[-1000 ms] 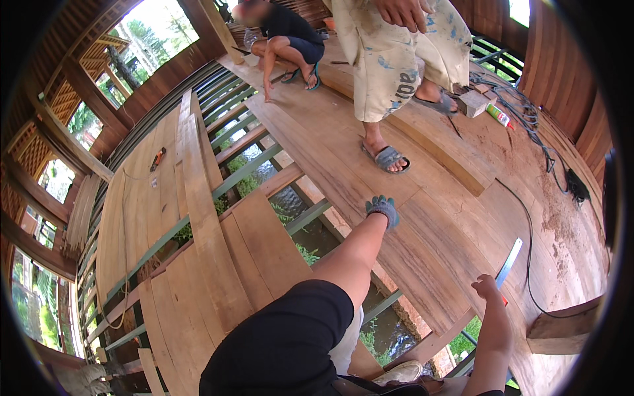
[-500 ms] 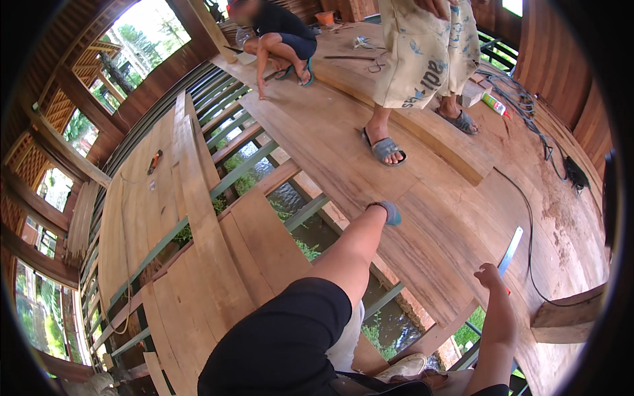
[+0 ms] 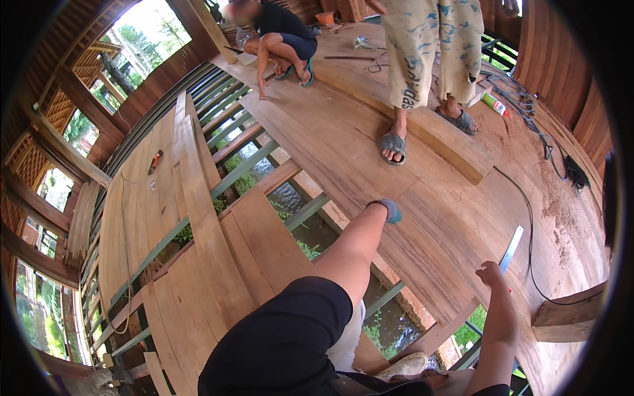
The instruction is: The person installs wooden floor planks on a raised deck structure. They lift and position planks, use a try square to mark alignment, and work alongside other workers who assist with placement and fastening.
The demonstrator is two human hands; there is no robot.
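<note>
My left hand (image 3: 389, 210), in a grey-and-teal glove, rests on wooden floor planks (image 3: 422, 244); its fingers are foreshortened behind the wrist. My right hand (image 3: 492, 272) is bare, low at the right, with curled fingers right beside a metal straightedge tool (image 3: 512, 245) with a red-orange part; whether it grips this tool is unclear. Between my arms and left of them, green joists (image 3: 307, 211) cross a gap over water and plants.
A standing person (image 3: 406, 72) in paint-stained trousers is on the planks ahead; another person (image 3: 284, 43) crouches behind, a hand on a board. A thick beam (image 3: 465, 164), coiled cables (image 3: 545, 142), a tube (image 3: 495, 105), a timber block (image 3: 568, 317) and an orange tool (image 3: 156, 160) lie around.
The standing person has shifted right, the front foot turning. The fingers of my gloved left hand, spread in the earliest frame, show less now. My right hand has moved slightly up and right.
</note>
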